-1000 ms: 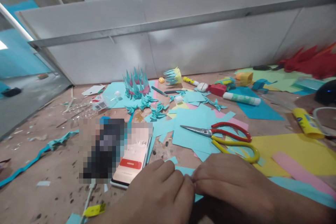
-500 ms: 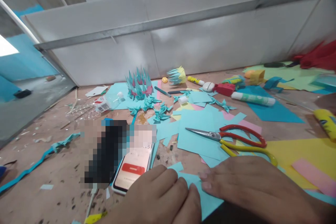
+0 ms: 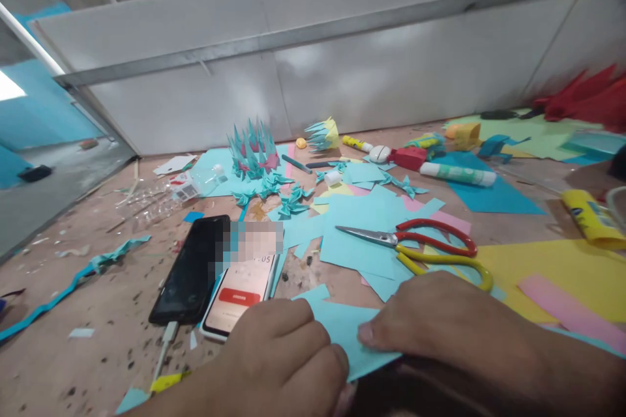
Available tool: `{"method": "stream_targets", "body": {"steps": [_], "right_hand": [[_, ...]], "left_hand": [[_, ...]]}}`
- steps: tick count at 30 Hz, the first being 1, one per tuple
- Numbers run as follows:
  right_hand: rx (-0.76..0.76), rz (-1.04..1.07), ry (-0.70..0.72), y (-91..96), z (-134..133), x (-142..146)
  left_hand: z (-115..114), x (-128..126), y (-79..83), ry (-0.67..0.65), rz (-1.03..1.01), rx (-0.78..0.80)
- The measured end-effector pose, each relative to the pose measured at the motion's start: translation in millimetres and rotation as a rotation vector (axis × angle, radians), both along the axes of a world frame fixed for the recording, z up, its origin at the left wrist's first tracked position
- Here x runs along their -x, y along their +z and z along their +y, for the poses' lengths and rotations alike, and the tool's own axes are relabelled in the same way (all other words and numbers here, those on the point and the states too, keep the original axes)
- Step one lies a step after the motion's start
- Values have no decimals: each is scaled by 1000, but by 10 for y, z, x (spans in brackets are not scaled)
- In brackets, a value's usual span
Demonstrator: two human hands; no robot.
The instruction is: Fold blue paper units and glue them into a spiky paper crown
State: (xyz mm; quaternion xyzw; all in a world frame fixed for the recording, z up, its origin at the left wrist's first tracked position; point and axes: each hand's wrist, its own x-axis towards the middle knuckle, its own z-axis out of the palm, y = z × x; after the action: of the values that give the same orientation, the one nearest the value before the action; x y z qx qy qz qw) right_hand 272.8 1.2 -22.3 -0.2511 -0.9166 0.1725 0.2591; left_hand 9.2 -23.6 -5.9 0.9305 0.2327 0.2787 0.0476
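Observation:
A light blue sheet of paper (image 3: 359, 333) lies at the table's near edge, between my two hands. My left hand (image 3: 288, 358) is closed at the paper's left side, its fingers curled and their tips mostly hidden. From the right, my right hand (image 3: 435, 326) grips the sheet with the thumb on top; its other fingers are tucked out of sight. Just beyond my right hand, scissors (image 3: 391, 238) with one red and one yellow handle rest on light blue paper pieces (image 3: 357, 228). A lit phone (image 3: 244, 293) lies beside my left hand.
A black phone (image 3: 193, 270) with a white cable lies left. Folded spiky paper pieces (image 3: 252, 150) stand near the wall panel (image 3: 391, 71). A glue stick (image 3: 591, 218), yellow paper (image 3: 548, 273), blue paper (image 3: 489, 192) and a clear plastic bottle (image 3: 200, 182) surround the work area.
My right hand has gone from lying flatter, fingertips on the paper, to gripping it with the thumb on top. My left hand has curled more tightly. The view has shifted slightly.

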Motion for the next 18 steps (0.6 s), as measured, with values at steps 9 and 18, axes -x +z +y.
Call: {"method": "stream_targets", "body": {"steps": [9,18], "right_hand": [[69,242,56,78,42,60],[104,410,40,91,-93,64]], "left_hand": [[20,-10,-168,101,-248,26],[1,59,-224,13,-308,65]]}}
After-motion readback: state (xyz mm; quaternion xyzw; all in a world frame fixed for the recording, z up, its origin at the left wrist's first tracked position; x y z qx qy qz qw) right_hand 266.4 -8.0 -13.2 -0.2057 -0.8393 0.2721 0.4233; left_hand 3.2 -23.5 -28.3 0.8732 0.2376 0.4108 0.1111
